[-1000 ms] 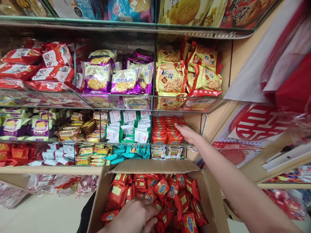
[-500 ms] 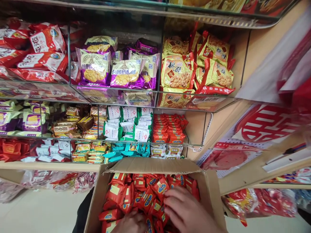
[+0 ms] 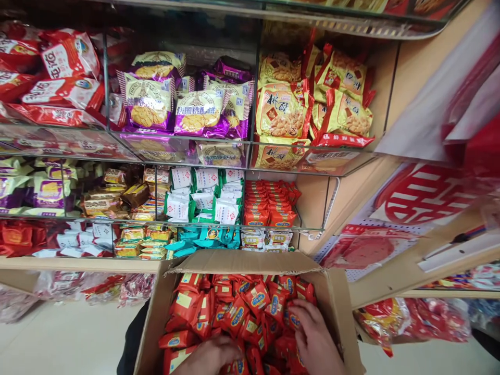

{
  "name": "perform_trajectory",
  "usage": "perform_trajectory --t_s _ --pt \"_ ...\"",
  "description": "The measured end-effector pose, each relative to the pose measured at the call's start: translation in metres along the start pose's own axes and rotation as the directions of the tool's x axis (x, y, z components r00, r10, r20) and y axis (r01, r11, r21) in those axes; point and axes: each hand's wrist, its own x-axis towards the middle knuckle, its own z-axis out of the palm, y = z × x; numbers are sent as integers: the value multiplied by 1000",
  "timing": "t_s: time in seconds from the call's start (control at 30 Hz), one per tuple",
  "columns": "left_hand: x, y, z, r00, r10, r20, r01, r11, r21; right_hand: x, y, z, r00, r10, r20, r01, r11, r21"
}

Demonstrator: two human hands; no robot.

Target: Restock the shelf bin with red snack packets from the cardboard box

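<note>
The shelving unit (image 3: 78, 264) fills the upper part of the view, its compartments parted by upright dividers (image 3: 105, 78) that seem meant to keep each sort to itself. The cardboard box (image 3: 341, 307) stands open in front of its bottom edge, near the right-hand end, probably so that box and shelf are both within easy reach. Its far flap (image 3: 246, 263) is folded outward, leaving the mouth uncovered.

Both hands are inside the box. The left hand (image 3: 214, 354) is low by the near edge, its fingers bent down among the packets; whether they grip anything I cannot tell. The right hand (image 3: 318, 341) comes in by the right wall, fingers curved and slightly parted, the tips against a packet; a firm hold cannot be made out.

On the upper shelf, yellow packets (image 3: 283, 112) lean face outward at the right end, likely to show their labels. Smallest are the red packets: the loose red packets (image 3: 234, 315) lie at all angles from the box's far edge to its near one, as if tipped in, while the stacked red packets (image 3: 255, 216) sit at the middle shelf's front edge, right of the green-and-white packets (image 3: 205, 203), piled flat in columns, presumably to save room.
</note>
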Motion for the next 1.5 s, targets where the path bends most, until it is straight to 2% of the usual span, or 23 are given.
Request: perform_trajectory --t_s 0.07,0.13,0.23,0.3,0.37,0.5,0.57,0.7,0.9,1.0,1.07,1.13,1.17,1.2,1.23,1.27,1.3,1.37,1.43,1.5 --pt "2 15 -4 996 -78 -44 68 980 -186 2 -9 -14 994 72 -82 -56 981 183" --pt "7 36 -9 992 -84 -91 35 895 -446 5 -27 -28 983 162 -82 -116 906 406" --pt "20 69 -21 996 -6 -91 -68 618 -784 12 -59 -43 978 209 9 -159 714 682" --pt "26 87 -29 996 13 -91 -86 473 -877 16 -75 -45 977 211 24 -158 649 744" --pt "28 98 -36 992 -33 -120 -97 401 -911 19 -85 -43 968 249 21 -176 619 766" --pt "24 105 -43 980 -127 -152 -105 319 -942 22 -86 -37 928 370 41 -238 505 830" --pt "22 105 -45 972 -147 -183 -128 319 -939 23 -83 -35 923 380 66 -249 457 854" --pt "21 100 -48 946 -170 -275 -194 381 -904 20 -78 -34 939 328 102 -266 506 820" --pt "18 84 -43 957 -176 -230 -161 335 -928 8 -77 -31 957 233 173 -279 571 772" --pt "17 82 -44 951 -167 -259 -195 326 -925 12 -76 -43 967 155 203 -254 674 694" --pt "16 81 -46 937 -153 -315 -248 346 -905 25 -75 -64 984 113 134 -173 761 625" --pt "15 76 -46 929 -152 -337 -258 386 -886 49 -78 -92 994 88 -61 -46 869 493" --pt "15 73 -44 933 -154 -325 -239 409 -881 65 -80 -106 981 64 -181 8 928 372" --pt "15 70 -41 940 -153 -306 -216 427 -878 84 -84 -119 956 24 -293 39 977 209" --pt "14 66 -37 946 -150 -287 -196 440 -876 104 -88 -130 935 -36 -354 40 999 5" --pt "14 62 -31 953 -145 -267 -177 448 -876 125 -92 -137 928 -89 -362 15 979 -202" --pt "14 58 -25 958 -140 -250 -162 456 -875 146 -96 -141 939 -126 -319 -7 922 -386" --pt "12 50 -13 967 -133 -217 -130 472 -872 185 -100 -139 973 -132 -189 -16 779 -627" --pt "10 44 -3 970 -145 -196 -102 489 -866 216 -100 -129 996 -46 -73 -22 682 -731" --pt "6 37 2 968 -154 -197 -88 528 -845 238 -94 -117 998 57 -1 -38 643 -765"
